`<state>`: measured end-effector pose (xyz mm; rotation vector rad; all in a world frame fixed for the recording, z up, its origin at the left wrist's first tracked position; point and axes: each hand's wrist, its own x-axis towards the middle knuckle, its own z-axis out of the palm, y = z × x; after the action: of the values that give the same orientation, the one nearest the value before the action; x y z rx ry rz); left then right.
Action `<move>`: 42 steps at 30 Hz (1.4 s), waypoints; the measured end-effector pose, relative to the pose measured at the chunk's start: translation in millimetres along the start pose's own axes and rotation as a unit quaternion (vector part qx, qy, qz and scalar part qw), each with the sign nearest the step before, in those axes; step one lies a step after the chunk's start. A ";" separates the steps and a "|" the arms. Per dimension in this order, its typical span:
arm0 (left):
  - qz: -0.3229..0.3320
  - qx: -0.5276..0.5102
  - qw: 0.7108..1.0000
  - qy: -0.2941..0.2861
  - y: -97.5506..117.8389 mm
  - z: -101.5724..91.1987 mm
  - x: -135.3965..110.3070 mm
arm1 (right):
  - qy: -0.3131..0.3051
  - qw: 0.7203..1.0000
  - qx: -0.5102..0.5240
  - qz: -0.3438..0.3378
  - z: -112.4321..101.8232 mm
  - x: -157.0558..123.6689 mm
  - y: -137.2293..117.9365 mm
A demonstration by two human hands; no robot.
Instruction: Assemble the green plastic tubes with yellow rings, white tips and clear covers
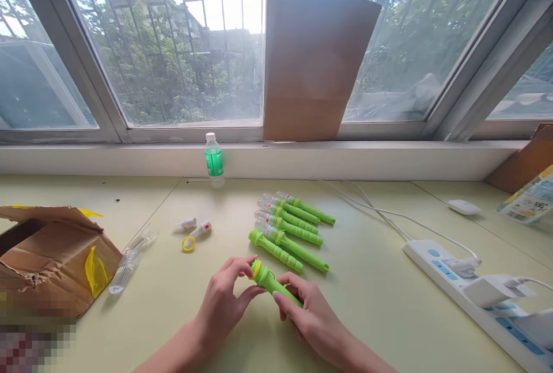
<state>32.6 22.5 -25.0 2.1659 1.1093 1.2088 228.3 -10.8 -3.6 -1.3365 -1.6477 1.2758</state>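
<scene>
My right hand (pixel 310 307) is wrapped round the lower part of a green plastic handle (pixel 271 282), which slants above the table. At its upper end my left hand (pixel 224 291) pinches a yellow ring (pixel 256 269) with thumb and fingers. Just beyond lies a ribbed green handle (pixel 276 251) with a bare threaded end. Behind it several green sticks (pixel 298 226) with clear domed tops lie side by side. To the left are two small white-and-clear cylinders (pixel 186 224) and a loose yellow ring (pixel 188 244).
Nested clear plastic domes (pixel 129 261) lie beside an open cardboard box (pixel 56 258) at left. A bottle with a green label (pixel 214 161) stands by the windowsill. At right, a white power strip (pixel 470 298) holds plugs and cables, near a small white device (pixel 464 207).
</scene>
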 end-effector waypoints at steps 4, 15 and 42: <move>0.012 -0.004 1.000 0.006 2.8 -2.8 1.9 | -0.029 0.997 0.061 0.021 0.9 0.7 2.0; 0.023 -0.015 1.000 0.000 -0.1 -0.8 0.1 | -0.061 0.992 0.103 0.046 -1.1 4.4 5.3; 0.071 0.050 0.996 0.005 0.5 -1.9 0.0 | 0.016 0.993 -0.108 -0.053 -1.0 0.0 0.3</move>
<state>31.2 22.2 -23.6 2.3514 1.0575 1.2494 229.2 -10.6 -3.5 -1.3667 -1.8495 1.0339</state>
